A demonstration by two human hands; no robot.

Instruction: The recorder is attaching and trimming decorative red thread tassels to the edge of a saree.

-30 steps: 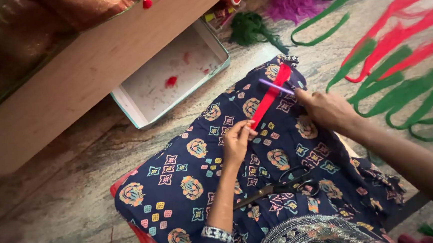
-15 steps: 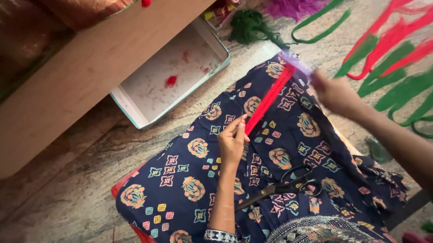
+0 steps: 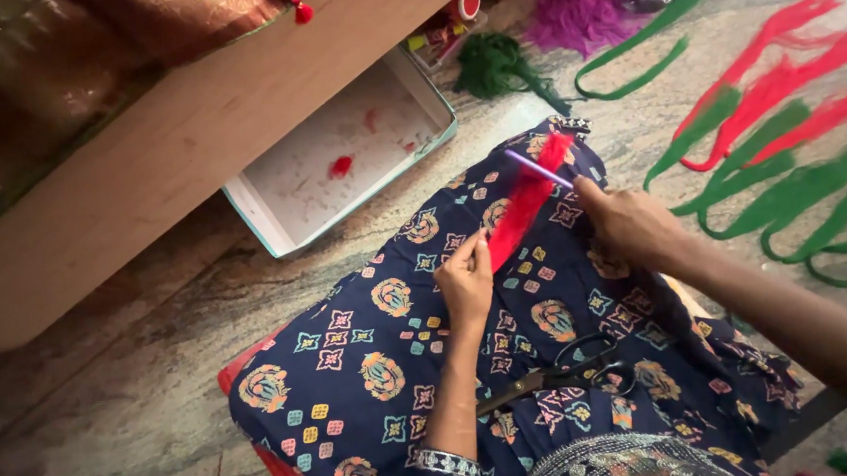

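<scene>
A red fluffy strip (image 3: 524,202) lies stretched across the dark blue patterned cloth (image 3: 373,378) on my lap. My left hand (image 3: 466,284) pinches its near end. My right hand (image 3: 628,221) holds a thin purple comb-like tool (image 3: 537,167) whose tip rests on the strip's far end. Black scissors (image 3: 569,376) lie on the cloth between my forearms.
A shallow white tray (image 3: 275,218) with red fluff sits half under a wooden bench (image 3: 192,135). Green and red fluffy strips (image 3: 780,138) are spread on the stone floor at right. A green wool bundle (image 3: 496,67) and purple fluff (image 3: 576,3) lie at the top.
My right hand moved the purple tool along the red strip toward its far end and back a little. My left hand kept its pinch on the near end.
</scene>
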